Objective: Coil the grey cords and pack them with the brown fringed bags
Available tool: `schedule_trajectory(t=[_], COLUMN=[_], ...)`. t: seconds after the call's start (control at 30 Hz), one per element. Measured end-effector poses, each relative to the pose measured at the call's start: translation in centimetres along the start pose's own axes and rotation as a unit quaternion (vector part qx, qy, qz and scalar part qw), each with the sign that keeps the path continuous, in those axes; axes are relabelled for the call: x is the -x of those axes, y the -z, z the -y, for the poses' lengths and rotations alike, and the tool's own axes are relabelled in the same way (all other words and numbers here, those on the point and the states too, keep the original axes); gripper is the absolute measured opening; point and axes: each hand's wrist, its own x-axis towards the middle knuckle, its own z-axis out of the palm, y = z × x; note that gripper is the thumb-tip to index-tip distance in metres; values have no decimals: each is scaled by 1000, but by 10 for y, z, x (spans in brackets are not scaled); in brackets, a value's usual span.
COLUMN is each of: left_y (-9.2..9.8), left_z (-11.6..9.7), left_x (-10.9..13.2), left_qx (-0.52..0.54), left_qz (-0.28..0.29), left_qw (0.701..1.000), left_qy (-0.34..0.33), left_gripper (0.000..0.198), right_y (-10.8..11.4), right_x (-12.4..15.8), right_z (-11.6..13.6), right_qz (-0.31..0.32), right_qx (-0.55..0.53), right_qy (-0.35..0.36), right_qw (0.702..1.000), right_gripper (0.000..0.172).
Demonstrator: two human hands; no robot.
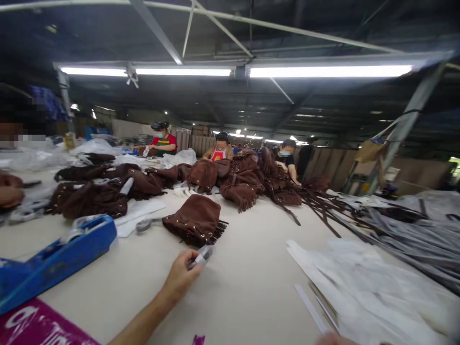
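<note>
My left hand (183, 270) is closed around a small bundle wrapped in clear plastic (204, 255), greyish with a white patch; what is inside I cannot make out. Just beyond it a brown fringed drawstring bag (196, 218) lies on the pale table (247, 282), its eyelet-lined opening turned towards me. Beside that bag, on the left, is a grey coiled strip (144, 225). Only a blurred sliver of my right hand (336, 339) shows at the bottom edge, near thin white strips (311, 309); its fingers are hidden.
A blue tape dispenser (89, 249) stands at left, above a purple printed package (39, 328). Brown bags (237, 177) are heaped across the back. White sheets (373, 287) and grey-wrapped straps (406, 239) cover the right. Several co-workers (165, 141) are around the table.
</note>
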Motion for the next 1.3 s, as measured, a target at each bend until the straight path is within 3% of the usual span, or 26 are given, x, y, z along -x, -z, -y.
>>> schedule_trajectory(t=[0.07, 0.17, 0.27, 0.47, 1.13, 1.3], left_y=[-5, -1, 4, 1, 1, 5], left_z=[-1, 1, 2, 6, 10, 6], left_x=[1, 2, 2, 0, -3, -2], left_qx=[27, 34, 17, 6, 18, 26], left_qz=[21, 25, 13, 31, 41, 70], left_qw=[999, 999, 1000, 999, 999, 997], left_qy=[19, 23, 6, -7, -8, -20], left_gripper=[23, 24, 22, 20, 18, 21], right_y=[-11, -42, -75, -103, -121, -123], right_x=[-12, -46, -74, -86, -87, -86], right_z=[25, 63, 84, 74, 67, 65], right_qz=[60, 147, 168, 154, 84, 69], right_qx=[-81, -257, -324, -324, -293, -276], right_qy=[-13, -52, -60, -59, -114, -119], right_qw=[995, 954, 929, 932, 946, 951], right_gripper=[36, 27, 26, 30, 32, 30])
